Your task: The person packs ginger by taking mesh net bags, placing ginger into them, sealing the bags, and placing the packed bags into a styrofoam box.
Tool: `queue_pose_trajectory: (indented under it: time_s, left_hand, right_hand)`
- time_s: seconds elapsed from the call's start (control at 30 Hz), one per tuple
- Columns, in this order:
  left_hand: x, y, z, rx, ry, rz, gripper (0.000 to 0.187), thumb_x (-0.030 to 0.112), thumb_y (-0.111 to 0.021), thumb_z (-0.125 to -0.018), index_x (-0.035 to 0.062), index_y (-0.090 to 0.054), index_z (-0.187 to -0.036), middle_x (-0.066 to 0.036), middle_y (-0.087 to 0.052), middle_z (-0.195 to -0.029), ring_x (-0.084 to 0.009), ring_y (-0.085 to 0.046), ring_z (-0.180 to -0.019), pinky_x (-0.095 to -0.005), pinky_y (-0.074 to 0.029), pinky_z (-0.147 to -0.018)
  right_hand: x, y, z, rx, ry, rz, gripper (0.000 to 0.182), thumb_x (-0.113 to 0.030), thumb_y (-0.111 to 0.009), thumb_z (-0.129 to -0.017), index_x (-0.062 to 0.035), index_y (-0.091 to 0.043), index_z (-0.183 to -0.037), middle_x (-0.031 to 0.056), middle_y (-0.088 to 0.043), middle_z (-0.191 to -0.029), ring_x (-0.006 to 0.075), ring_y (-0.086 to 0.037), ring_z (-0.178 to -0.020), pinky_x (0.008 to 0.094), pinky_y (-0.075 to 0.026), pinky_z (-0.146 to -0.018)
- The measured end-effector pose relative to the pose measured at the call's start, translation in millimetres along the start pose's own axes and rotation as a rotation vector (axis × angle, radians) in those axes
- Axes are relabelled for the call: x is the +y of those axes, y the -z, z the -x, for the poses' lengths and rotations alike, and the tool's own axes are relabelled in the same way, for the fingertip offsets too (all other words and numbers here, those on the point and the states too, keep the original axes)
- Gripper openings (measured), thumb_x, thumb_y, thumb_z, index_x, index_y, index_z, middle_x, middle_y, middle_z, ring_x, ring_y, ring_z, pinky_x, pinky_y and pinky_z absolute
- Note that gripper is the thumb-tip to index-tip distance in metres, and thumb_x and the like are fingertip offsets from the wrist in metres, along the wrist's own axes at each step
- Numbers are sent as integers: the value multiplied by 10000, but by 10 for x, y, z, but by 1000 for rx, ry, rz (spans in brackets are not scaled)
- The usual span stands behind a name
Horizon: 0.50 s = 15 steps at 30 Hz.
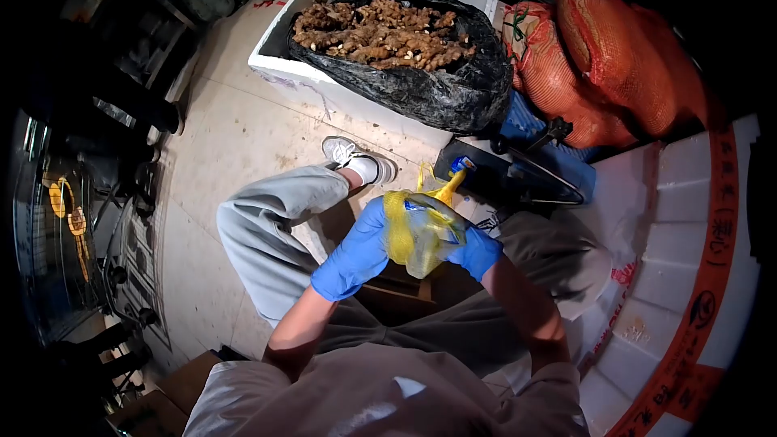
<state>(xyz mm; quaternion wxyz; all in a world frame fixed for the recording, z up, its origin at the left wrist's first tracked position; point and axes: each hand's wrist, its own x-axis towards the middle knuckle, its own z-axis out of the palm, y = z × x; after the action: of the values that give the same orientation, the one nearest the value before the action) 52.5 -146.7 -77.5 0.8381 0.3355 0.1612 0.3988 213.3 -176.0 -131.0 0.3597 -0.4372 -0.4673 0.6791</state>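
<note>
A yellow mesh bag [399, 231] is spread between my two blue-gloved hands, above my lap. My left hand [356, 249] grips its left side, with the yellow netting bunched over the fingers. On the other side my right hand [476, 252] closes on the bag's edge; its fingertips are partly hidden by the mesh. A paler, see-through fold hangs between the hands. The gathered yellow end stretches up to the right, near a small blue piece [462, 163] on a dark tool [506, 174]. What the bag contains is hard to make out.
Ahead stands a white foam box [279, 42] lined with a black plastic bag [413, 97] full of ginger [388, 32]. Orange mesh sacks [615, 48] lean at the upper right. White foam boxes with orange tape [696, 316] stand at right; a wire rack [133, 267] is at left.
</note>
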Motion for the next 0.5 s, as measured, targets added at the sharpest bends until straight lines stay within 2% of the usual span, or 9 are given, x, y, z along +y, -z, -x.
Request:
queue_pose_trajectory:
  time_s: [0.07, 0.17, 0.27, 0.33, 0.4, 0.43, 0.47, 0.5]
  left_hand:
    - [-64, -31, 24, -69, 130, 282, 315, 118, -496, -830, 39, -434, -1128, -79, -505, -1058, -154, -507, -944, -281, -431, -799]
    - [-225, -134, 47, -190, 158, 516, 365, 149, -447, -853, 32, -370, -1190, -99, -457, -1126, -187, -480, -999, -312, -417, -830]
    - [165, -522, -254, -363, -40, -289, 324, 127, -472, -840, 7, -418, -1136, -66, -505, -991, -139, -507, -867, -259, -431, -740]
    - [244, -761, -415, -65, 56, -168, 241, 144, -476, -846, -14, -498, -1027, -26, -537, -844, -69, -500, -700, -200, -418, -619]
    - [397, -673, -561, -9, -186, -671, 217, 155, -482, -848, -19, -530, -968, -14, -546, -807, -37, -484, -663, -186, -405, -578]
    - [414, -664, -573, -13, -192, -678, 217, 155, -482, -848, -19, -530, -968, -14, -546, -807, -37, -484, -663, -186, -405, -578]
    - [426, -651, -583, 68, -151, -652, 217, 160, -487, -847, -20, -532, -959, -8, -547, -779, -37, -482, -654, -188, -405, -572]
    - [428, -632, -587, 152, -109, -622, 217, 165, -492, -846, -21, -535, -949, -2, -548, -751, -37, -479, -645, -190, -405, -567]
  right_hand:
    - [98, -35, 36, -33, -15, 19, 335, -129, -421, -846, -5, -389, -1156, 89, -412, -1163, 163, -400, -1038, 257, -306, -908]
    - [272, -161, 102, -155, -6, 62, 365, -135, -402, -852, -8, -350, -1190, 92, -364, -1212, 170, -351, -1092, 264, -268, -939]
    - [501, -355, 156, -303, 93, 150, 396, -140, -383, -858, -12, -310, -1225, 95, -316, -1261, 177, -302, -1146, 271, -230, -969]
    - [614, -471, 132, -370, 161, 188, 417, -144, -370, -861, -14, -284, -1248, 97, -284, -1294, 181, -269, -1182, 276, -204, -989]
    - [617, -523, 64, -412, 213, 210, 438, -148, -357, -865, -16, -257, -1270, 99, -252, -1327, 186, -236, -1218, 280, -178, -1009]
    - [451, -531, 35, -417, 56, 161, 454, -150, -358, -863, -18, -235, -1279, 99, -231, -1336, 183, -221, -1225, 280, -167, -1012]
    - [288, -548, 14, -418, -102, 108, 472, -152, -358, -860, -19, -212, -1288, 99, -210, -1345, 181, -206, -1232, 279, -156, -1016]
    - [421, -595, 26, -418, -99, 110, 472, -152, -358, -860, -19, -212, -1288, 99, -210, -1345, 181, -206, -1232, 279, -156, -1016]
